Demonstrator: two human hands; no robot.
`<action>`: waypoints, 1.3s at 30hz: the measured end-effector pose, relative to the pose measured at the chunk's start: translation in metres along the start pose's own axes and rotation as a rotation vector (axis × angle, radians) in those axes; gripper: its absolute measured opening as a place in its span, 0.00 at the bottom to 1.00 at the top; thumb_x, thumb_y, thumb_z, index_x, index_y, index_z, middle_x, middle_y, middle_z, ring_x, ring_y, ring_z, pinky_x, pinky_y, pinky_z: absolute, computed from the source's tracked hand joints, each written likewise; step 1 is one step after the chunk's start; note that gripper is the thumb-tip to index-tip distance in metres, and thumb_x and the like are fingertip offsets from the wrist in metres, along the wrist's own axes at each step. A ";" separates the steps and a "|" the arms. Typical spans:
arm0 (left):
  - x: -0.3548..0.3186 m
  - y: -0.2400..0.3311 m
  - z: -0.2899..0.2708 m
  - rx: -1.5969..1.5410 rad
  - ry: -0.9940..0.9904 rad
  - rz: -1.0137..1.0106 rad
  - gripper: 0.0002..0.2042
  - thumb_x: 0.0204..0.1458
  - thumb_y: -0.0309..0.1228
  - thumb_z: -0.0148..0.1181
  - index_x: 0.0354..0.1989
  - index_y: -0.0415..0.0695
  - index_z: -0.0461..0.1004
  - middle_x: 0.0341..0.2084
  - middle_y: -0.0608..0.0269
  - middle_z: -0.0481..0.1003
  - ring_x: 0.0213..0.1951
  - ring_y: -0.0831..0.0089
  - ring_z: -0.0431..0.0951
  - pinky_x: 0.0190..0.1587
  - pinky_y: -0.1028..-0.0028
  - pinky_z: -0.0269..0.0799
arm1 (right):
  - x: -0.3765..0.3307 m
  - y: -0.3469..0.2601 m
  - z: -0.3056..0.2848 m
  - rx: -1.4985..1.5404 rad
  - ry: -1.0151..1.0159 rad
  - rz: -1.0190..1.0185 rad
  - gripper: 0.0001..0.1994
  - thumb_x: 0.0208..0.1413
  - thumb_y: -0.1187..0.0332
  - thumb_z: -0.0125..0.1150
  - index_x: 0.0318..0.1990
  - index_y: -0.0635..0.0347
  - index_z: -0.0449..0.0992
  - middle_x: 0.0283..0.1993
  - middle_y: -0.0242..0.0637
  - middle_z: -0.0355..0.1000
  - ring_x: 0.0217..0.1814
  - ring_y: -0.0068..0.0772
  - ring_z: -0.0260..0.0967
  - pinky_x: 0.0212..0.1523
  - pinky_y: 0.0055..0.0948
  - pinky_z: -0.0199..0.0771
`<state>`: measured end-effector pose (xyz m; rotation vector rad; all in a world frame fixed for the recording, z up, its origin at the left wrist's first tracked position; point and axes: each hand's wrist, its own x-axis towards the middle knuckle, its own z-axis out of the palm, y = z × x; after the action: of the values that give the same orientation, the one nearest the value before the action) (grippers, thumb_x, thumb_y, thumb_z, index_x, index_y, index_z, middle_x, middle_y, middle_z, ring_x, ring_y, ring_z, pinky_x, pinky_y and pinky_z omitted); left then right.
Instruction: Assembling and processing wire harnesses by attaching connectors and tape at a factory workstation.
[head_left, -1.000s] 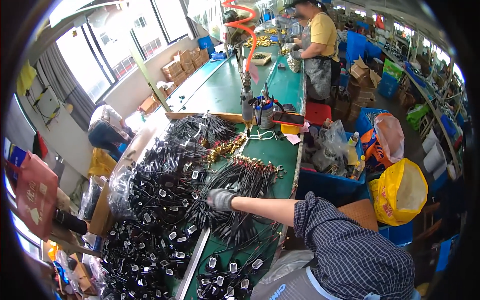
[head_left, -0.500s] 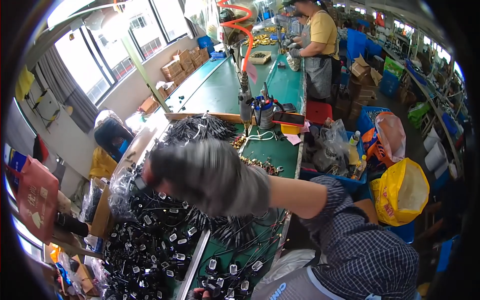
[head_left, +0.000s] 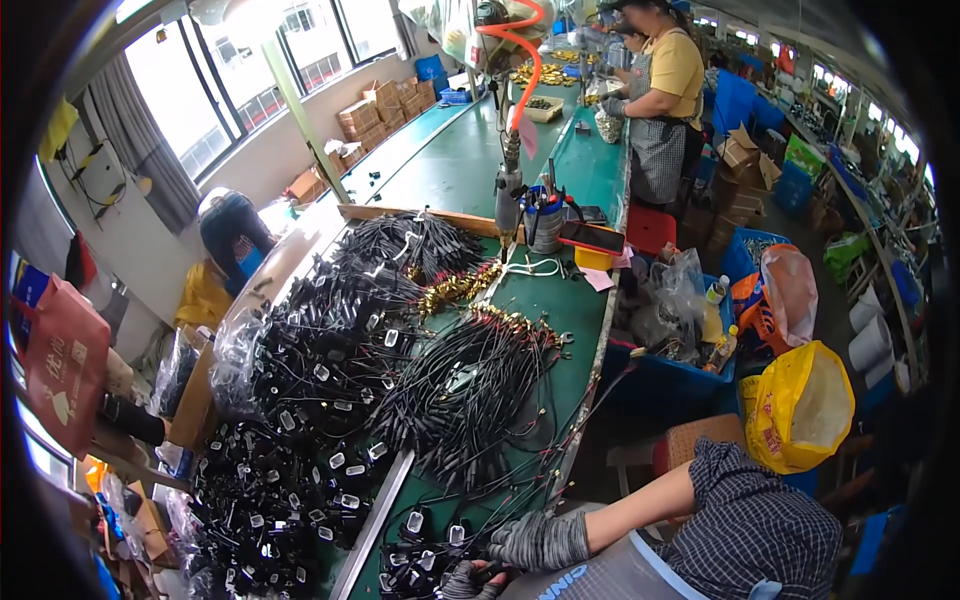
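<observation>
My right hand, in a grey striped knit glove, is low in the view by the near table edge. Its fingers are bent together toward my left hand, which is gloved too and cut off by the lower edge. Both hands look closed, almost touching, around something small and dark that I cannot make out. Just left of them lie several small black housings with clear windows. Beyond my hands spreads a bundle of black cables with brass-coloured ends, thin red and black wires trailing toward me.
A metal strip divides the green table; a large heap of black housings lies left of it. A hanging screwdriver on an orange coiled hose is beyond the cables. Blue crates and a yellow bag stand right. Another person works farther back.
My right arm, stretched over the heap and blurred before, has drawn back to the near edge beside my left hand. The cable bundle is uncovered. The view has shifted slightly.
</observation>
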<state>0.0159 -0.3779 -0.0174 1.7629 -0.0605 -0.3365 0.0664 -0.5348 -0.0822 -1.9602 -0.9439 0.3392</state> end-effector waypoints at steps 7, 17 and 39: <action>-0.001 -0.015 -0.003 0.135 0.030 0.001 0.11 0.39 0.26 0.61 0.32 0.43 0.68 0.23 0.62 0.71 0.26 0.76 0.71 0.30 0.77 0.67 | -0.006 -0.020 -0.032 -0.026 -0.183 0.065 0.14 0.43 0.62 0.53 0.35 0.61 0.66 0.29 0.41 0.67 0.30 0.42 0.67 0.29 0.33 0.69; -0.001 -0.027 -0.003 0.701 0.100 0.443 0.07 0.41 0.28 0.59 0.29 0.45 0.69 0.24 0.61 0.71 0.26 0.69 0.71 0.30 0.73 0.68 | 0.006 -0.047 -0.054 -0.060 -0.352 0.072 0.13 0.44 0.64 0.52 0.36 0.62 0.66 0.29 0.43 0.67 0.31 0.42 0.66 0.29 0.32 0.68; -0.001 -0.046 -0.008 0.536 -0.017 0.058 0.11 0.45 0.38 0.51 0.35 0.47 0.69 0.28 0.59 0.69 0.29 0.61 0.71 0.27 0.67 0.67 | 0.015 -0.040 -0.035 -0.435 -0.063 -0.049 0.10 0.40 0.62 0.52 0.27 0.58 0.70 0.26 0.38 0.65 0.30 0.39 0.64 0.31 0.36 0.63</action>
<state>0.0110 -0.3597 -0.0598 2.2830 -0.2316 -0.3108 0.0767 -0.5331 -0.0283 -2.3235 -1.1803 0.1764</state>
